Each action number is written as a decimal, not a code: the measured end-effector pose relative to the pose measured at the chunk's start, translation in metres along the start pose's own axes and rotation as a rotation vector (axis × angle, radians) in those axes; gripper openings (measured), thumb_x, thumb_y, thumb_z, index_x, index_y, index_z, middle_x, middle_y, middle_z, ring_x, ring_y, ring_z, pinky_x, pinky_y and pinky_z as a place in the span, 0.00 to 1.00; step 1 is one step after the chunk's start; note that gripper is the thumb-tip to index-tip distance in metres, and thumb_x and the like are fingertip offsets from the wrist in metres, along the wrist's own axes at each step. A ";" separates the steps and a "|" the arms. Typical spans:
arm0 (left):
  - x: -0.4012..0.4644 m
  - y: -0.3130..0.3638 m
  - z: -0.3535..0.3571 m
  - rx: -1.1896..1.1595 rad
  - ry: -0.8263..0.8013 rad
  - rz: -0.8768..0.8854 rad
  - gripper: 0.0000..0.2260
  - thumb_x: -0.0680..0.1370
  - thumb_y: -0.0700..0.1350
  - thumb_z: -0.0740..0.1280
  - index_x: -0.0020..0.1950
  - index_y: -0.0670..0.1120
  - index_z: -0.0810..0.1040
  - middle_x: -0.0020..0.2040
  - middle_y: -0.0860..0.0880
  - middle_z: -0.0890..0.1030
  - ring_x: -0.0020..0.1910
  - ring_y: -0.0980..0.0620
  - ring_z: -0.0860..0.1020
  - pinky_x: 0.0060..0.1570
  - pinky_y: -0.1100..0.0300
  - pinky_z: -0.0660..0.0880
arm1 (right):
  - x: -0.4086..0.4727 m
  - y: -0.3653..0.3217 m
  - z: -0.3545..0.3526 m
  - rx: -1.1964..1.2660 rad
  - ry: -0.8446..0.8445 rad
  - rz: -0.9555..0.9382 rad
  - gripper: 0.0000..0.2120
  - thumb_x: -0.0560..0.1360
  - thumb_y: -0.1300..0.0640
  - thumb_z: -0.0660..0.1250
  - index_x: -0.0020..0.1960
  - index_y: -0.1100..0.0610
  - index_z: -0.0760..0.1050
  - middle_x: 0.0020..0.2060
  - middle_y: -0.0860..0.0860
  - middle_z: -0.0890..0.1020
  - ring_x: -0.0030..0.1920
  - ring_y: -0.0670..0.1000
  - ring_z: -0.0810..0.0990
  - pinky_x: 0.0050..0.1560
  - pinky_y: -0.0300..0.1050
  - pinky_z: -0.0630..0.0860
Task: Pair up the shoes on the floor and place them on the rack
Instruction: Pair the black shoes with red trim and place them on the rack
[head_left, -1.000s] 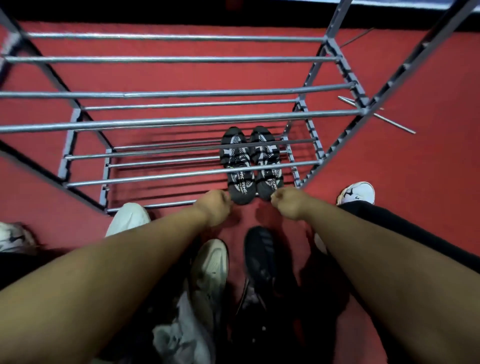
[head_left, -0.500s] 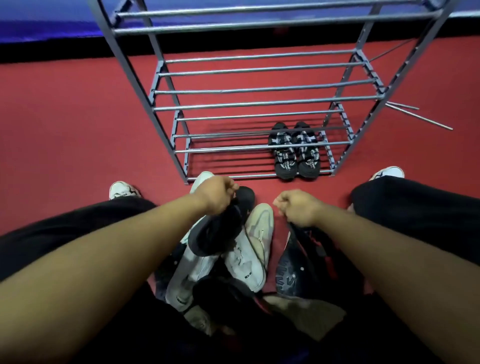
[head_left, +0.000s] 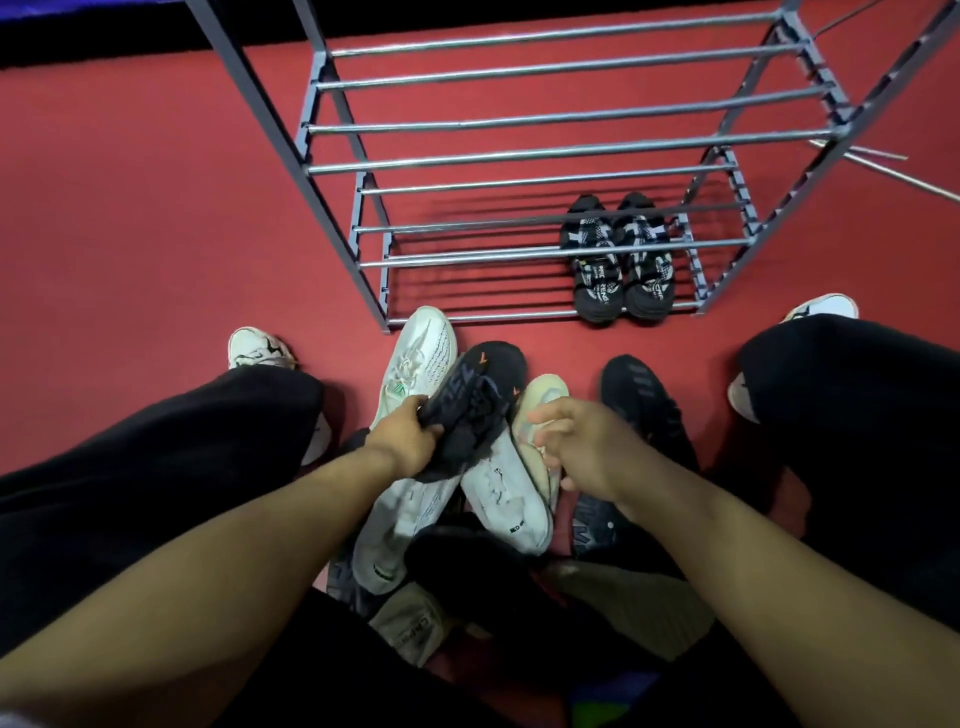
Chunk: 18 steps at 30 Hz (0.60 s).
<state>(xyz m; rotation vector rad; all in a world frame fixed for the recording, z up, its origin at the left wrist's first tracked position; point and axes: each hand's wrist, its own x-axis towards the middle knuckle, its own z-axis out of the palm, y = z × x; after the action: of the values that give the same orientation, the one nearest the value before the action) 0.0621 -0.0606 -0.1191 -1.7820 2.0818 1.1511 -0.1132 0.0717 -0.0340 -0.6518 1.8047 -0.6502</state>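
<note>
Head view: left hand (head_left: 402, 441) is clenched around the collar of a black shoe (head_left: 475, 400), holding it lifted over the pile with its toe pointing toward the rack. Right hand (head_left: 587, 447) is released, fingers loosely curled, hovering just above a pale cream shoe (head_left: 543, 400); contact with it cannot be confirmed. Beneath the held shoe lie two white shoes: a white running shoe (head_left: 415, 364) reaching toward the rack's front left corner, and a scuffed white shoe (head_left: 506, 499) beside it. A second black shoe (head_left: 641, 395) lies on the red floor (head_left: 130, 234) to the right of the cream one, partly under the right forearm. Further dark shoes sit in shadow nearer the camera; details unreadable. The person's black trouser legs flank the pile, with a white sneaker on each foot. The grey metal rack (head_left: 519, 150) stands beyond the pile. One black patterned pair (head_left: 621, 265) rests side by side at the right end of the lowest tier, heels at the front edge. Loose metal rods (head_left: 883, 171) lie on the floor right of the rack
</note>
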 end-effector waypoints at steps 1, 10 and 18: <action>-0.002 0.008 -0.002 -0.172 -0.003 -0.058 0.15 0.79 0.46 0.64 0.65 0.47 0.72 0.56 0.43 0.81 0.49 0.43 0.80 0.45 0.59 0.80 | -0.002 0.000 -0.001 -0.025 0.014 -0.001 0.10 0.79 0.58 0.60 0.56 0.49 0.76 0.52 0.51 0.82 0.49 0.53 0.82 0.49 0.48 0.80; -0.029 0.053 0.008 -0.957 -0.313 -0.228 0.11 0.80 0.46 0.62 0.61 0.45 0.77 0.48 0.46 0.84 0.40 0.50 0.83 0.31 0.60 0.78 | 0.004 0.006 -0.002 0.428 -0.100 0.316 0.25 0.74 0.41 0.67 0.67 0.49 0.70 0.64 0.49 0.75 0.60 0.54 0.76 0.48 0.51 0.81; -0.053 0.067 0.017 -0.862 -0.445 0.014 0.09 0.80 0.54 0.62 0.54 0.52 0.78 0.45 0.51 0.84 0.38 0.55 0.82 0.35 0.63 0.79 | 0.013 0.011 0.003 0.723 0.012 0.358 0.10 0.78 0.63 0.64 0.56 0.55 0.78 0.46 0.52 0.85 0.46 0.52 0.84 0.45 0.48 0.80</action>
<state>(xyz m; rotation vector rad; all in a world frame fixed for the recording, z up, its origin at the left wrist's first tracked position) 0.0105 -0.0099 -0.0710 -1.5216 1.4166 2.4248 -0.1156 0.0703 -0.0510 0.1574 1.4907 -0.9764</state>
